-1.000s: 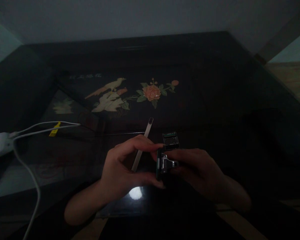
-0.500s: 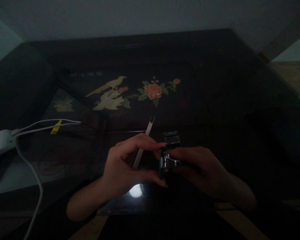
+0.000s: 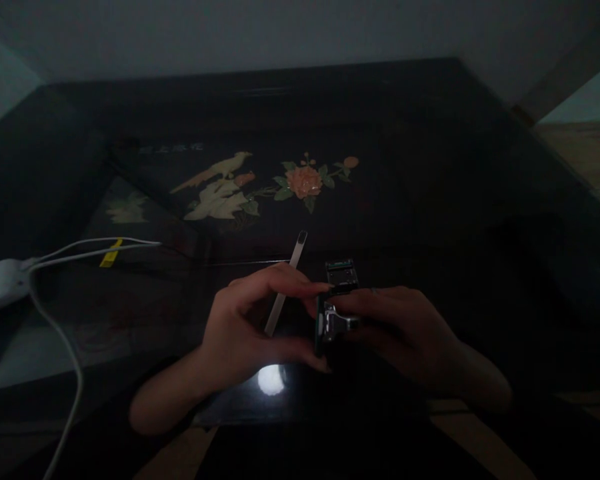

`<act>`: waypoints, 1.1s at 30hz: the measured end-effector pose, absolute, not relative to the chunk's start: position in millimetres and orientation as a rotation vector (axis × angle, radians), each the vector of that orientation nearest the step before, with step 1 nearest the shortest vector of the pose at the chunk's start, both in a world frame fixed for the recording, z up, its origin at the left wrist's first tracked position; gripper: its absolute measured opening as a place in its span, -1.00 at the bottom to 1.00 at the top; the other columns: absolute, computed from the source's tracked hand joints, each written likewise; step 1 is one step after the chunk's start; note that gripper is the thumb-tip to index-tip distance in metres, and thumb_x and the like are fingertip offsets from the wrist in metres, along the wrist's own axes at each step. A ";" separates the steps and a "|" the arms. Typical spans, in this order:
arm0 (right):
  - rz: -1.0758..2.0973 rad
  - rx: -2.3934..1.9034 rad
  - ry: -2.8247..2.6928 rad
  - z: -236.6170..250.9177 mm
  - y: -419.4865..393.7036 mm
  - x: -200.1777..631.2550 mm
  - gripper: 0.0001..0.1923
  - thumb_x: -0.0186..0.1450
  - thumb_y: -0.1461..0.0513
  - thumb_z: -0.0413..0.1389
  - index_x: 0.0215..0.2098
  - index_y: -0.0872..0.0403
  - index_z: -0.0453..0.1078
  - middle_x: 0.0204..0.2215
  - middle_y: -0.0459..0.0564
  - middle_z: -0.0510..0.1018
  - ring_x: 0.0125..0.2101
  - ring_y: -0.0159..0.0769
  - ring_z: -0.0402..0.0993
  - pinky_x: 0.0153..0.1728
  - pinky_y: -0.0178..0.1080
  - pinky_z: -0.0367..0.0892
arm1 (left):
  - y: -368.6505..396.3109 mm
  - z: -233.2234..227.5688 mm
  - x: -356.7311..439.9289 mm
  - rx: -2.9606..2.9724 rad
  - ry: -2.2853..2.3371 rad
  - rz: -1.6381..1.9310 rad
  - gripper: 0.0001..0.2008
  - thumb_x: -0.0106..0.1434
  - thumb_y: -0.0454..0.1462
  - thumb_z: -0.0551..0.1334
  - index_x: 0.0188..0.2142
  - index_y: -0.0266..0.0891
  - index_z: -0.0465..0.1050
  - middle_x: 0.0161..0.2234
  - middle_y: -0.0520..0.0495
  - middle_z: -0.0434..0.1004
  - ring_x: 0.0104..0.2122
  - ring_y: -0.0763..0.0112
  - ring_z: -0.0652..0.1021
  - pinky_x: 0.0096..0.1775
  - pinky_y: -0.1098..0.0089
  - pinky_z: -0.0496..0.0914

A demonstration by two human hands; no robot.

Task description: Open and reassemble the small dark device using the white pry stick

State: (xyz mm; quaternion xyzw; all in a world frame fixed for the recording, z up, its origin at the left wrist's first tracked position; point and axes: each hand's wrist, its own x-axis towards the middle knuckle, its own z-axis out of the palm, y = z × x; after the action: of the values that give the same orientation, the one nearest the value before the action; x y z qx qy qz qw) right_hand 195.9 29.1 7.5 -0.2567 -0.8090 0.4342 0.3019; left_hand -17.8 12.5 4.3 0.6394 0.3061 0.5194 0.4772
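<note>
Between my hands is a small dark, green-edged piece [image 3: 319, 327] with a shiny metal fitting [image 3: 336, 324] on its right side; its exact kind is too dark to tell. My left hand [image 3: 253, 320] pinches it from the left, thumb below and fingers above. From the right, my right hand [image 3: 397, 320] closes its fingers on the metal fitting, its fingertips partly hidden. A dark rectangular part with light edges [image 3: 341, 273] shows just beyond my fingertips; whether it joins the held piece I cannot tell. Behind my left hand lies a slim pale strip with a dark tip [image 3: 296, 253].
The glossy black table [image 3: 430, 200] carries a bird-and-flower picture [image 3: 305, 181]. At the left edge a white power strip or adapter [image 3: 3, 283] has white cables [image 3: 73, 353] with a yellow tag [image 3: 111, 253]. A bright reflection shines near the front edge.
The whole view has shifted very slightly, and the held piece appears a little further left. Both hands keep the same grip on it.
</note>
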 end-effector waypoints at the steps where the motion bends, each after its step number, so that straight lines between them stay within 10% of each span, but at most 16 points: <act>1: 1.148 -0.680 -2.149 8.3 29.5 195.5 -0.79 0.37 0.28 0.06 -0.05 0.09 0.43 -0.23 -0.04 0.65 -0.29 -0.41 0.59 -0.27 -0.46 0.40 | 11.2 4.5 -17.0 1.543 0.760 1.273 -0.50 -0.09 -0.28 0.52 -0.10 -0.14 0.55 -0.36 -0.02 0.61 -0.30 0.35 0.57 -0.22 0.39 0.45; 25: 0.792 -0.737 -2.100 6.7 25.6 192.6 -0.92 0.36 0.27 0.07 -0.20 0.08 0.39 -0.41 -0.08 0.61 -0.44 -0.40 0.55 -0.41 -0.42 0.40 | 8.0 4.3 -15.3 1.594 0.882 1.313 -0.72 0.08 -0.28 0.43 -0.18 -0.17 0.52 -0.31 -0.05 0.54 -0.28 0.35 0.51 -0.21 0.39 0.41; 33: 0.903 -0.756 -2.114 8.4 27.0 191.2 -0.90 0.36 0.27 0.06 -0.20 0.07 0.42 -0.37 -0.05 0.65 -0.40 -0.37 0.59 -0.38 -0.40 0.42 | 6.9 2.5 -17.1 1.495 0.930 1.267 -0.44 -0.06 -0.24 0.51 -0.03 -0.11 0.47 -0.26 -0.02 0.51 -0.25 0.34 0.50 -0.21 0.41 0.39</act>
State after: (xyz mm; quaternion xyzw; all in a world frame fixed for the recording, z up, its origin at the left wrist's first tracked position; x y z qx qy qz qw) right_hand 191.2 27.0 8.4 -0.2922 -0.8175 0.3489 0.3530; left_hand -17.1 6.9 2.5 0.6092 0.3792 0.5165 0.4672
